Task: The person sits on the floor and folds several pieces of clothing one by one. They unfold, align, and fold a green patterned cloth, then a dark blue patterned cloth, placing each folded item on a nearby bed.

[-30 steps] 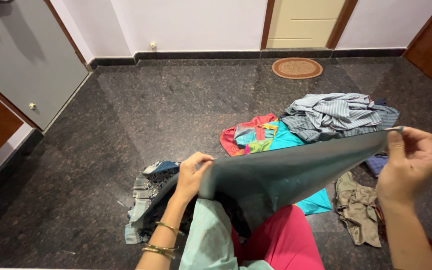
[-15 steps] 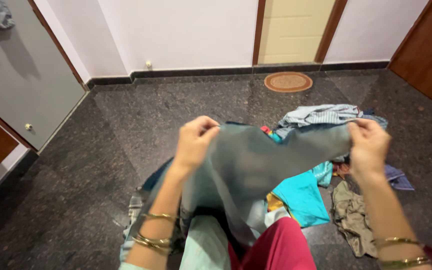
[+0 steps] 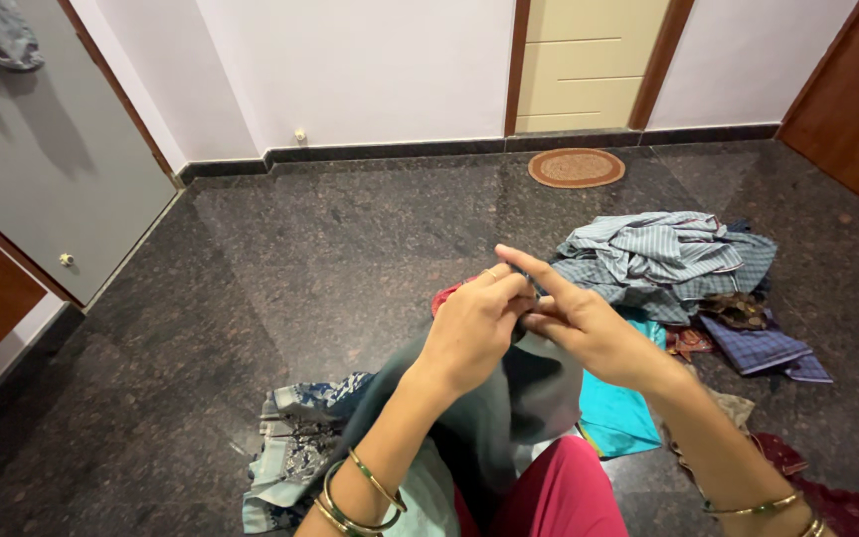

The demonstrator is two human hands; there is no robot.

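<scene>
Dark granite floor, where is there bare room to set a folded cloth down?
The dark granite floor lies bare between the grey door and the hands, up to the oval mat. Crowded: the striped shirt heap right, the blue patterned cloth near left.

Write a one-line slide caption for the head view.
Both hands, left hand and right hand, pinch a dark grey-green cloth together above scattered clothes on a dark stone floor.

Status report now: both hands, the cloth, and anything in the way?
Left hand and right hand together, pinching dark grey-green cloth. Cloth hangs over lap. Striped shirt pile beyond on floor, apart.
</scene>
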